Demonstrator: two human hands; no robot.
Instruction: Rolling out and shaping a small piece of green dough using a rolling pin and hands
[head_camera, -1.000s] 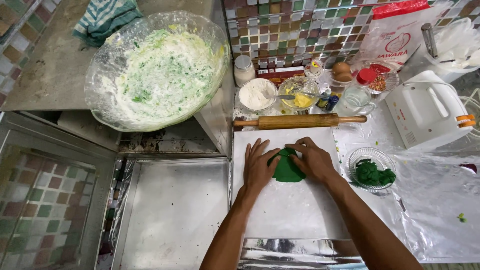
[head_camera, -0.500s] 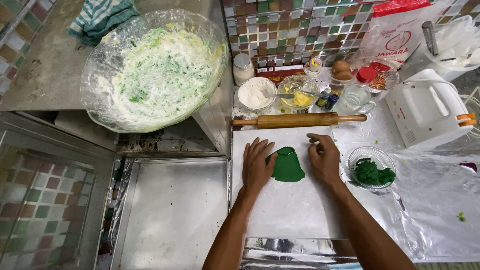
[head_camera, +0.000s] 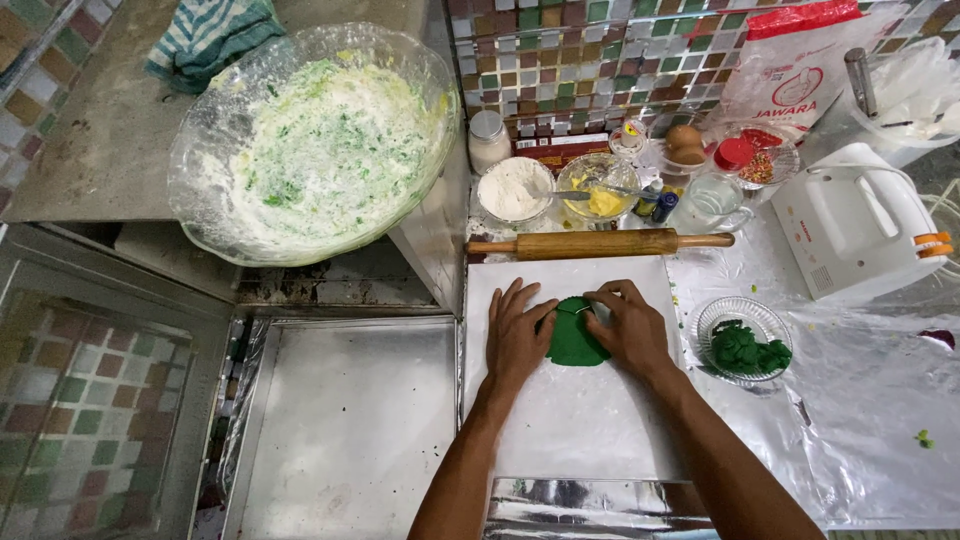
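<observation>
Both hands, L (head_camera: 517, 335) & R (head_camera: 629, 328), fingers flat on green dough (head_camera: 575, 340) (white board (head_camera: 570, 430)).

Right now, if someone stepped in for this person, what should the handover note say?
Left hand: flat on the white board, fingertips at the green dough piece.
Right hand: over the dough's right edge, fingers curled on it; grip unclear.
Rolling pin lies untouched above the board.
Glass bowl of green dough pieces sits right of the board.
Done: one piece is flattened on the board.
Left: bowl pieces are unshaped.
</observation>
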